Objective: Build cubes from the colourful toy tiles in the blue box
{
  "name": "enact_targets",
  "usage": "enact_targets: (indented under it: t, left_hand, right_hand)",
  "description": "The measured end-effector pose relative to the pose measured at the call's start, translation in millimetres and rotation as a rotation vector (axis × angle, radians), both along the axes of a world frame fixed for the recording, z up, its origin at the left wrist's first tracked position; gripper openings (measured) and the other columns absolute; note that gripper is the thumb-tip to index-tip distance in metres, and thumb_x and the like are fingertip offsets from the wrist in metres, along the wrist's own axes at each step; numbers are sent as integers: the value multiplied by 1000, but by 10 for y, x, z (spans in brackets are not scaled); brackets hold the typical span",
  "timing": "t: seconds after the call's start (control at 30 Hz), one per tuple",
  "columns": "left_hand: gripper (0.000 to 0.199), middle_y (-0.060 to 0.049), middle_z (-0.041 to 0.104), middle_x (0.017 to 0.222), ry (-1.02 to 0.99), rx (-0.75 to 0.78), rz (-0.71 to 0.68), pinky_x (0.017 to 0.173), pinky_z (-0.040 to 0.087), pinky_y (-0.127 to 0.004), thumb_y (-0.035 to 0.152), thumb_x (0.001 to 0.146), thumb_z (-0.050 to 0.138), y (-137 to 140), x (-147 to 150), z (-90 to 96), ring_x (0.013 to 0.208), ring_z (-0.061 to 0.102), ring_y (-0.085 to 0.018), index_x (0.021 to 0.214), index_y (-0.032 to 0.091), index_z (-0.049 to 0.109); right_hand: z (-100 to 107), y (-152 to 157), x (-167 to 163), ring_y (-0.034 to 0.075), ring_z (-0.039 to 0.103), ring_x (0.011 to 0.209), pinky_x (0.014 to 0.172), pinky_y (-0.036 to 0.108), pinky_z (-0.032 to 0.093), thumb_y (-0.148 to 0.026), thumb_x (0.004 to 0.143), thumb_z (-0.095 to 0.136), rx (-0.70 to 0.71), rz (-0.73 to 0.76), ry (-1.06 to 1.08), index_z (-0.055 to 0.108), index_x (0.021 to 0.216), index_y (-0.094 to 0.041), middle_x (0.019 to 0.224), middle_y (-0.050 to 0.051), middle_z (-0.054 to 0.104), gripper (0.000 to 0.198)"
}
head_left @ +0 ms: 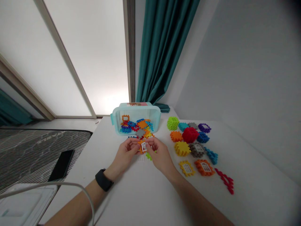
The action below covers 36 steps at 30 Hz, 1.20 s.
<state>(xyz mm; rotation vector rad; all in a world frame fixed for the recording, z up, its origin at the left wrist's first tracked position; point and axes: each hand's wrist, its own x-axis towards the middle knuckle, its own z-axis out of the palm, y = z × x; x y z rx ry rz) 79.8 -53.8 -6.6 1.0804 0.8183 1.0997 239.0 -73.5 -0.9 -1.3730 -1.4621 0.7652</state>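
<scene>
Between my two hands is an orange toothed building tile [142, 150] with a white window piece [144, 146] at its middle. My left hand [128, 150] pinches its left edge. On the other side, the thumb and fingers of my right hand [160, 153] close on its right edge. Partly hidden by my right hand, a lime green piece [148, 156] lies on the table. A pale flat window piece [140, 158] rests below the tile. Just beyond my fingers, loose gear-edged tiles spill from a light blue plastic bin [116, 113] tipped on its side.
Sorted stacks stand to the right, among them a red cluster [190, 135], a yellow stack [182, 148] and an orange window tile [204, 167]. A red strip [225, 181] lies nearer. At left are a black phone [61, 164], a white lid [25, 204] and a cable [70, 183].
</scene>
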Motion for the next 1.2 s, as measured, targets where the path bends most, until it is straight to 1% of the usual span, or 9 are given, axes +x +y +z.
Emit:
enact_targets:
  t: [0.2,0.37,0.43,0.53,0.67,0.83,0.97,1.07,1.2]
  left_hand:
    - [35,-3,72,87,-7,18,4,73,57,-27,37,76,82,-8,4,10,77,69,-15,100,17,65]
    - [35,-1,71,83,17,30,-17,72,55,-26,33,77,80,-21,17,12,72,66,-12,102,16,62]
    - [33,-2,70,86,58,82,-9,74,55,-26,31,78,78,-26,19,11,75,66,-12,103,16,62]
    - [31,-4,69,96,128,170,-13,76,56,-27,25,80,74,-45,28,3,83,66,-13,106,17,60]
    - [39,-6,65,106,202,274,-42,75,57,-27,17,78,71,-79,51,-35,95,63,-16,114,20,56]
    - [36,-5,62,103,316,373,62,76,57,-28,16,81,65,-89,58,-86,95,62,-16,115,21,54]
    - [34,-5,61,103,289,391,88,76,57,-27,17,82,64,-84,50,-78,96,61,-17,115,21,54]
    - [35,-5,60,107,221,402,42,78,57,-27,17,84,63,-90,45,-59,100,61,-18,117,22,53]
    - [37,-7,57,114,155,428,-5,82,57,-28,18,86,64,-100,27,-51,108,59,-19,120,24,53]
  right_hand:
    - [15,-36,-26,16,55,64,60,28,43,-26,88,52,81,-22,-28,62,89,-21,80,2,67,11]
    - [33,-73,-57,18,59,74,66,29,46,-23,88,52,176,-61,-123,61,87,-22,82,4,66,10]
    - [35,-83,-70,19,60,76,68,30,47,-21,87,51,220,-72,-144,60,86,-22,82,4,66,9]
    - [29,-88,-81,18,60,76,69,29,49,-18,87,50,272,-86,-150,60,85,-22,82,4,66,10]
    - [18,-83,-89,17,61,74,68,28,50,-16,88,49,289,-89,-127,60,88,-22,83,3,66,12]
    - [7,-91,-124,18,62,75,68,28,51,-18,90,50,278,-86,-106,60,90,-22,84,3,67,11]
    - [3,-99,-114,19,63,79,71,32,51,-22,92,53,304,-65,-164,61,106,-22,89,4,68,16]
    - [10,-105,-82,21,62,85,76,35,51,-22,94,51,379,-44,-223,62,101,-23,93,6,68,13]
    - [28,-120,-59,20,62,84,74,33,51,-21,96,49,424,-27,-214,61,98,-23,90,5,67,12]
